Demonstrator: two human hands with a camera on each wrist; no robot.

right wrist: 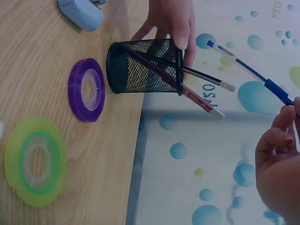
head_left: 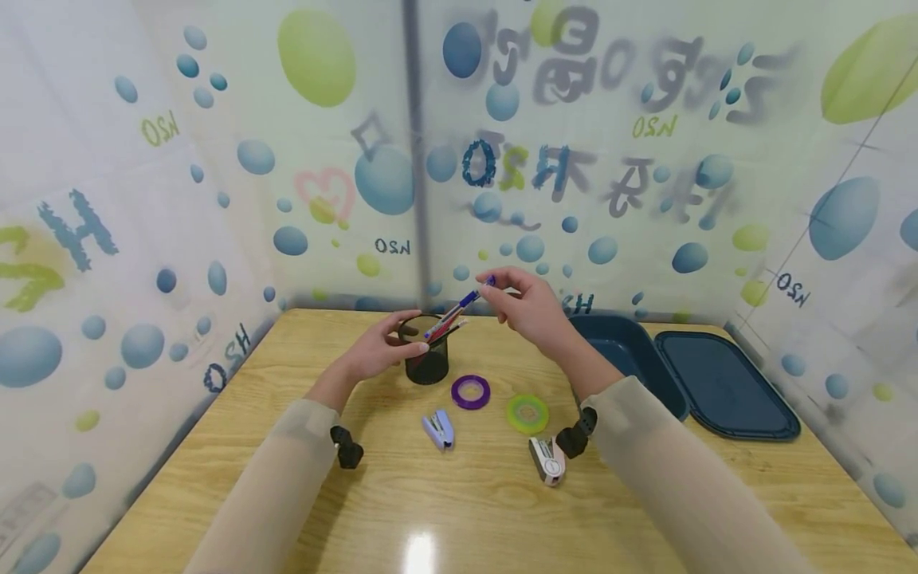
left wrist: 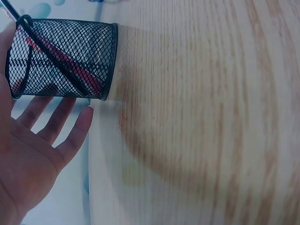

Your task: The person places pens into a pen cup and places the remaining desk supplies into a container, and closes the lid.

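Observation:
My left hand steadies a black mesh pen holder, thumb at the rim and fingers around its far side. The holder stands upright on the table. Two pencils, one red and one black, lean inside it with eraser ends sticking out. Between thumb and fingertips, my right hand pinches a clear pen with a blue grip by one end. The pen slants over the holder, its blue tip apart from the rim in the right wrist view.
In front of the holder lie a purple tape roll, a yellow-green tape roll, a lilac stapler and a white-pink stapler. A dark blue bin and its lid sit at the right. Patterned curtains border the table.

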